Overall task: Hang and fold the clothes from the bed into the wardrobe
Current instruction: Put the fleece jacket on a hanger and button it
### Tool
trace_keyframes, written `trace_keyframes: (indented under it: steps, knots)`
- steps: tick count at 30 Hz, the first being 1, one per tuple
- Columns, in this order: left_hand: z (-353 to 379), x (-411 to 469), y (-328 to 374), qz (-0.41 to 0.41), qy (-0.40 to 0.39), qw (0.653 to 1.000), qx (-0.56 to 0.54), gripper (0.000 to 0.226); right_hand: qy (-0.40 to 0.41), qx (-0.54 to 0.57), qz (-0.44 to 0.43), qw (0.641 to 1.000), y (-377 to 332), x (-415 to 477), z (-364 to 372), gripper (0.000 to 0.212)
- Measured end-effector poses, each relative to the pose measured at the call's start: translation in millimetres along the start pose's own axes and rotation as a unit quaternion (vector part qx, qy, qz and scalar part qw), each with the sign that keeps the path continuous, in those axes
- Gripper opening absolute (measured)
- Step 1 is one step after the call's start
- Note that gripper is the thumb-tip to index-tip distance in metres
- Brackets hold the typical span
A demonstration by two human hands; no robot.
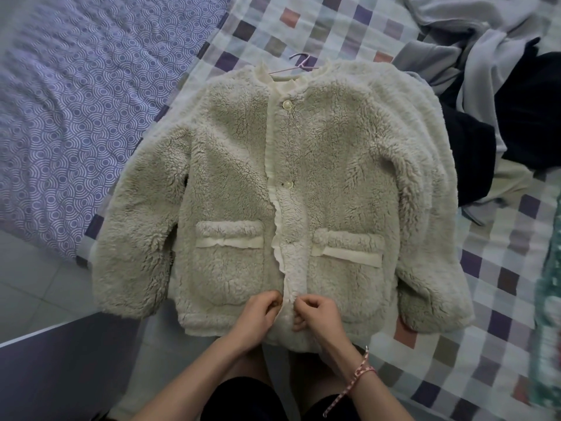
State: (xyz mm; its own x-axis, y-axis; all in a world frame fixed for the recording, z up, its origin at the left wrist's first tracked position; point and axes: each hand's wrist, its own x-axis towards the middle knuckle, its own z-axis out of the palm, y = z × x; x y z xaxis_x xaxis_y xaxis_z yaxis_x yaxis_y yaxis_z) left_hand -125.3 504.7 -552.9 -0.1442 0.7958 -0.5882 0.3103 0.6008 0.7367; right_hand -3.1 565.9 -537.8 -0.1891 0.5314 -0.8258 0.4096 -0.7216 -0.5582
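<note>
Fleece jacket (282,183): cream, laid flat and front-up on the bed, collar away from the camera, hem at the near edge. A pink hanger (300,63) is seated inside the collar, with only its hook showing above the neckline. The top button (286,105) and second button (288,185) are seen fastened. Below them the frilled front edge (277,247) lies open, with the lining exposed down to the hem. Two ribbon-trimmed pockets are noted, one on each front panel.

Left hand (261,311): grip closed tight, fingers curled onto the frilled edge just above the hem.
Right hand (315,314): grip closed tight, thumb and forefinger pinched on the opposite front edge at the same height. The two hands are held just beside each other, with a narrow strip of lining between them. Whether a button is held in either grip cannot be told. A red-and-white cord bracelet (361,375) is worn on the right wrist.

Under the jacket a checked bedcover (501,299) is spread. To the left lies a purple sheet with a ring pattern (76,101). At the upper right a heap of grey and black clothes (485,86) is piled, touching the jacket's far sleeve.
</note>
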Motion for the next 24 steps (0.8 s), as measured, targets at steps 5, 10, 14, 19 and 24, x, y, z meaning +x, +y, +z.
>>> trace_keyframes:
  steps: [5, 10, 14, 19, 24]
  knots:
    - [6, -4, 2, -0.058, -0.009, 0.998, -0.034, 0.021, -0.062, -0.114, 0.017, 0.991, -15, 2, -3, 0.031]
    - [23, -8, 10, -0.25, 0.06, 0.922, -0.29, 0.04, -0.03, -0.363, -0.129, 0.922, -22, 0, -2, 0.036]
    - [31, -5, 21, -0.274, 0.143, 0.92, -0.242, 0.032, -0.009, -0.376, -0.178, 0.909, -5, -4, 1, 0.04]
    - [42, 0, 26, -0.314, 0.225, 0.9, -0.203, 0.031, 0.016, -0.335, -0.181, 0.924, -1, -6, 3, 0.014]
    - [38, -2, 26, -0.283, 0.248, 0.9, -0.22, 0.038, 0.04, -0.32, -0.178, 0.93, -8, -9, 7, 0.029]
